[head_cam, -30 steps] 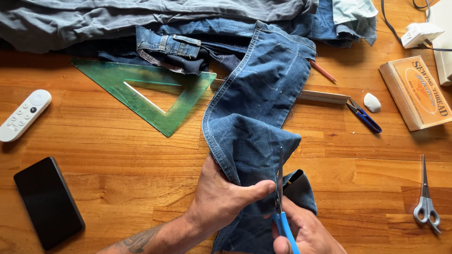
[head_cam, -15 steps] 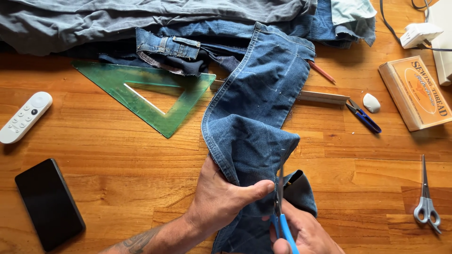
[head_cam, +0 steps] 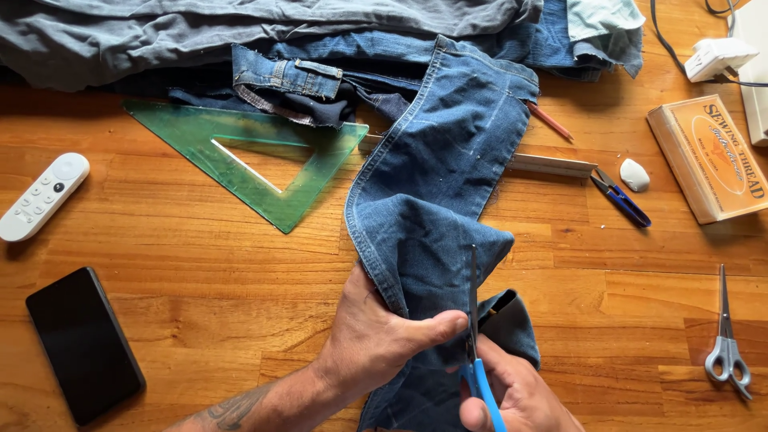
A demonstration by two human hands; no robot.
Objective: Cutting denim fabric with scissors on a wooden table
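Several loose things lie along the bench's left side: a white remote [head_cam: 42, 197] near the left edge, a black phone [head_cam: 82, 344] toward the near left corner, and a green set square [head_cam: 252, 156] farther in, its far edge tucked under a heap of grey and blue clothes [head_cam: 240, 32] along the far edge. At the middle, a blue denim piece [head_cam: 436, 184] runs with its long axis from that heap down to the near edge. The left hand [head_cam: 376, 336] is closed on its lower part, thumb pinching the cloth just left of the blades. The blue-handled scissors [head_cam: 474, 336] point straight away from the near edge, along the denim's length, gripped by the right hand [head_cam: 520, 396], closed around the handles, just right of the left. Rightward lie a ruler [head_cam: 552, 166], blue snips [head_cam: 620, 198], a thread box [head_cam: 708, 160] and grey scissors [head_cam: 726, 340] near the right edge.
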